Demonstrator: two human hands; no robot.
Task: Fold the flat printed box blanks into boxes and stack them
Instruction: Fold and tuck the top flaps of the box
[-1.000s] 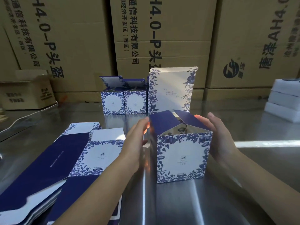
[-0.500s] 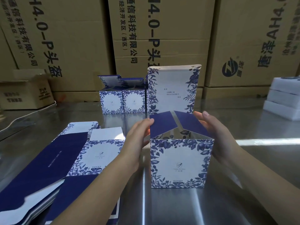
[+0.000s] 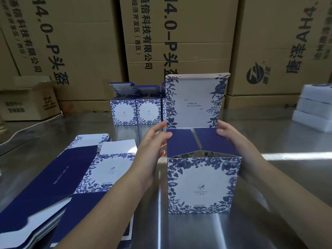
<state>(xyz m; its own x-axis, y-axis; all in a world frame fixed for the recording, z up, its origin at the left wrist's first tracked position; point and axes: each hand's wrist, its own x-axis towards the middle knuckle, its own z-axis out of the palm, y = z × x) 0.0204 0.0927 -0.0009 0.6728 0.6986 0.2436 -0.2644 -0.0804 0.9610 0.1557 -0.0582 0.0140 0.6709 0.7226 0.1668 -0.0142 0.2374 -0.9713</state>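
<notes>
Left hand (image 3: pixel 152 146) and right hand (image 3: pixel 231 141) flank the top of the half-formed box (image 3: pixel 199 184). Both are spread fairly flat, fingers mostly straight. Each presses a fingertip onto a dark blue side flap, the left flap (image 3: pixel 180 144) and the right flap (image 3: pixel 215 142), and neither hand closes round anything. The box stands upright on the desk (image 3: pixel 287 177), about midway across and towards the near edge. Its tall lid panel (image 3: pixel 194 101) stands up at the back, not yet folded over.

It looks like thin printed card, so very light and springy. The flaps will likely want to lift again unless held down until the lid is tucked in. The walls are hollow and should buckle or crease under a hard squeeze. The surface looks smooth and may slide on the shiny metal top. A sensible hold is light, with palms against the two side walls near the upper corners, where the folds stiffen the card. Fingertips can then work the flaps and the lid along their scored lines.

The pile of flat blanks (image 3: pixel 53 177) lies at the near left corner. Finished boxes (image 3: pixel 136 112) stand in a row towards the far edge.
</notes>
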